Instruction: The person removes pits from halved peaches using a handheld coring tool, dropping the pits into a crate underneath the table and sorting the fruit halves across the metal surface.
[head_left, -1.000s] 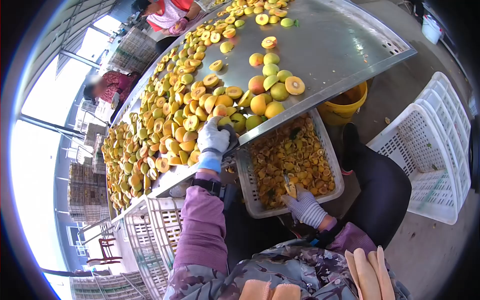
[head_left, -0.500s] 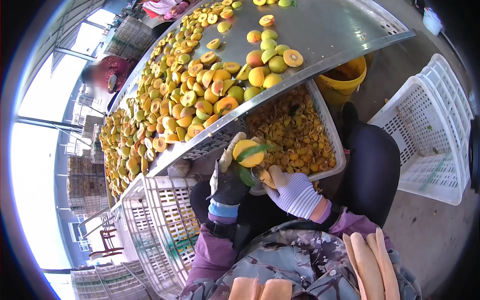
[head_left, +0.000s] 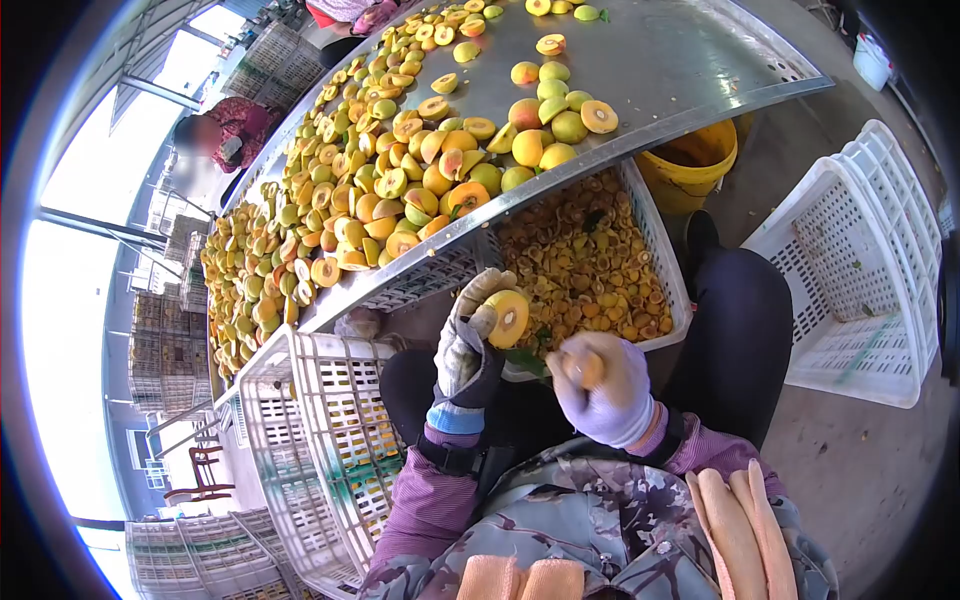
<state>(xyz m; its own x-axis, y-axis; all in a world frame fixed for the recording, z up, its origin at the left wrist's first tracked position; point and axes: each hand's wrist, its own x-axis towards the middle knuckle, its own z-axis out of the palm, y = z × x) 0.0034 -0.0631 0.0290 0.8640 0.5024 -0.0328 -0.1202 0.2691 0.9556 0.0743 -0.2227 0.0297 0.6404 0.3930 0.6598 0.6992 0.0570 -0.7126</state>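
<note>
My left hand [head_left: 468, 345], in a dirty pale and dark work glove, holds a yellow peach half [head_left: 508, 318], its cut face turned right with the brown pit in the middle. My right hand [head_left: 608, 390], in a white glove, is smeared by motion. Its fingers are closed round a rounded tan-orange thing [head_left: 588, 370], perhaps a tool's handle; I cannot tell. Between the hands a green leaf [head_left: 528, 360] shows over the near edge of a white crate [head_left: 684, 315]. Peach scraps [head_left: 590, 270] fill that crate.
A metal table [head_left: 670, 75] bears many halved and whole peaches [head_left: 360, 200]. A yellow bucket [head_left: 705, 175] stands under its edge. White plastic crates stand at right [head_left: 860, 270] and left [head_left: 330, 430]. A person [head_left: 235, 135] sits across the table, with another person's sleeve farther back.
My left hand has turned, so the peach half's cut face now shows. The leaf that lay across the fruit is now lower. My right hand has drawn away to the right, turning.
</note>
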